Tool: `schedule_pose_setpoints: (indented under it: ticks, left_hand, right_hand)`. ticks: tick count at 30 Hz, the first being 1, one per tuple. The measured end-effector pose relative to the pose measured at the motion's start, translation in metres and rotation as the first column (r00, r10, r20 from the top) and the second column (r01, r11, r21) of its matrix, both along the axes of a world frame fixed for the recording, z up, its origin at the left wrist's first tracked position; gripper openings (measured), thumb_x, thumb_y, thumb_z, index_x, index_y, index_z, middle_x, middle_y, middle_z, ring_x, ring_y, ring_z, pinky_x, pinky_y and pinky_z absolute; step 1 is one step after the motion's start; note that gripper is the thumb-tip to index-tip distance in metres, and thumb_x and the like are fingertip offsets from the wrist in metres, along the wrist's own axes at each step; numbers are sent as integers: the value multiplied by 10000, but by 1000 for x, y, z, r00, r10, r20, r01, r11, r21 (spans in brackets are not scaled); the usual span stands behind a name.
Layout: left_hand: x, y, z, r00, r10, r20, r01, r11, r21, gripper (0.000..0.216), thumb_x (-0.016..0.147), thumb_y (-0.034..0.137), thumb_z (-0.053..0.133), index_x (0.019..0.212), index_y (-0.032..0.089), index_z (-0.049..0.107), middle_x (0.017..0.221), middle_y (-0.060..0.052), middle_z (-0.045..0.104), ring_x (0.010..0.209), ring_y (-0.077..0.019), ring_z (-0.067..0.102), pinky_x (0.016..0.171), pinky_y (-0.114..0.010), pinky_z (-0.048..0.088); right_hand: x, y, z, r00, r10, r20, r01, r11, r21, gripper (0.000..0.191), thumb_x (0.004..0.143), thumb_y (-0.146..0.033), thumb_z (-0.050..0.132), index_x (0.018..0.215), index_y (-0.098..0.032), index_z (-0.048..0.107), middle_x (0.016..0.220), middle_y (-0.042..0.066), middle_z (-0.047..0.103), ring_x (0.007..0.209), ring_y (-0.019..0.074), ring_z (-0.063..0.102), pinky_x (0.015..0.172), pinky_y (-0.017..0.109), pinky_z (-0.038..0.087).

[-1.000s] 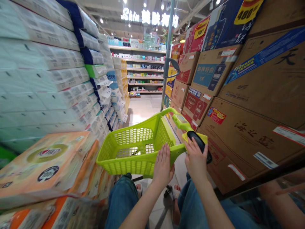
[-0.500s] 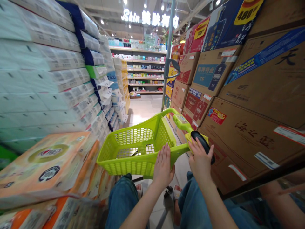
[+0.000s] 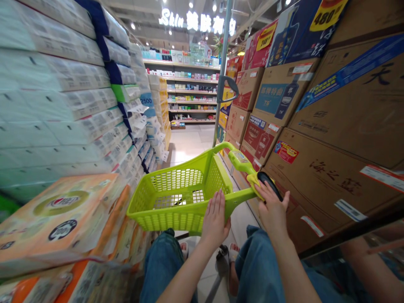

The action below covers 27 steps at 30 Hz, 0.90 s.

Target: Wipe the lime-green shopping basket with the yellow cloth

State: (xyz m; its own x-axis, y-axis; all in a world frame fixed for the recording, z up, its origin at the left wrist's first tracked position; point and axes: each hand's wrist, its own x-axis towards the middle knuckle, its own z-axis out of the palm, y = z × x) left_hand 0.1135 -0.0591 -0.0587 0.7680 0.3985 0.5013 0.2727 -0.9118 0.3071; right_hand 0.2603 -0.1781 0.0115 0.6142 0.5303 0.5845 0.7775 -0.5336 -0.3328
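Observation:
A lime green shopping basket (image 3: 176, 198) on wheels stands in front of my knees in a store aisle. My left hand (image 3: 216, 219) lies flat against its near rim, fingers stretched out and together. My right hand (image 3: 272, 208) wraps round the black grip (image 3: 270, 184) at the end of the basket's green pull handle (image 3: 241, 162). Through the mesh the basket looks empty.
Stacked packs of tissue paper (image 3: 63, 109) wall the left side, with orange packs (image 3: 59, 219) nearest me. Brown cardboard cartons (image 3: 341, 126) are piled on the right. A grey pole (image 3: 223, 71) stands ahead. The tiled aisle floor (image 3: 189, 143) runs to shelves (image 3: 192, 97) at the back.
My right hand and the black grip have swung to the right, toward the cartons. My left hand stays on the basket rim.

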Motion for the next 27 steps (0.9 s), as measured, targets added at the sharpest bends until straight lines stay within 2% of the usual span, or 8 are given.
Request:
schedule_pose_setpoints:
  ticks: [2, 6, 8, 11, 15, 17, 23, 27]
  left_hand:
    - [2, -1, -1, 1000, 10, 0, -10, 1000, -2, 880, 827, 190, 526, 1555, 85, 43, 1633, -158, 200, 1523, -264, 133, 1213, -492, 268]
    - [4, 0, -7, 1000, 14, 16, -14, 1000, 27, 913, 803, 165, 521, 1555, 86, 9, 1622, -176, 225, 1517, -276, 159, 1201, -503, 287]
    - [2, 2, -9, 1000, 15, 27, -16, 999, 39, 924, 798, 151, 512, 1555, 91, -15, 1617, -181, 238, 1514, -277, 171, 1197, -505, 291]
    - [-2, 3, -7, 1000, 11, 20, -12, 1000, 28, 914, 809, 151, 515, 1559, 106, -4, 1623, -167, 228, 1516, -269, 163, 1201, -497, 285]
    - [-3, 1, -4, 1000, 10, 17, -10, 1000, 12, 886, 835, 170, 520, 1561, 112, 16, 1628, -154, 222, 1520, -258, 152, 1203, -493, 284]
    - [0, 0, -3, 1000, 11, 23, -11, 1000, 4, 895, 830, 179, 531, 1559, 103, 18, 1626, -161, 224, 1520, -264, 154, 1204, -503, 281]
    - [4, 0, -6, 999, 10, 32, -11, 1000, 1, 911, 780, 126, 513, 1556, 91, 36, 1615, -178, 244, 1516, -273, 168, 1202, -517, 281]
    - [0, 2, -5, 1000, -12, 25, 12, 1000, 4, 904, 790, 128, 513, 1555, 90, 34, 1621, -171, 234, 1519, -264, 156, 1203, -504, 279]
  right_hand:
    - [-15, 8, -1, 1000, 5, 0, -5, 999, -49, 556, 779, -43, 380, 1229, -226, 651, 1389, 66, 600, 1374, 232, 466, 1170, 650, -50]
    - [-69, 36, -9, 987, 157, -35, -161, 972, -169, 618, 754, 0, 387, 1271, -233, 633, 1429, 46, 565, 1398, 204, 434, 1194, 582, -82]
    - [-81, 41, -10, 973, 223, -51, -229, 955, -188, 633, 758, 2, 389, 1295, -242, 617, 1437, 38, 557, 1400, 193, 431, 1201, 565, -84]
    - [-63, 29, -4, 970, 238, -49, -243, 952, -184, 634, 765, -1, 376, 1267, -294, 630, 1395, 9, 599, 1366, 187, 475, 1181, 609, -108]
    - [-17, 8, 7, 999, 47, 5, -46, 994, -95, 539, 790, -47, 385, 1195, -261, 668, 1342, 45, 639, 1329, 229, 517, 1148, 676, -103]
    - [-14, 9, 8, 1000, -10, 20, 11, 996, -84, 520, 788, -52, 392, 1199, -219, 664, 1358, 71, 625, 1347, 244, 496, 1152, 671, -99]
    - [-73, 41, -5, 981, 185, -62, -193, 966, -174, 589, 771, 4, 377, 1253, -211, 638, 1431, 48, 561, 1399, 208, 433, 1194, 582, -83]
    - [-65, 29, -6, 969, 239, -58, -245, 957, -154, 604, 786, -3, 365, 1253, -275, 634, 1394, 10, 598, 1367, 183, 474, 1177, 598, -126]
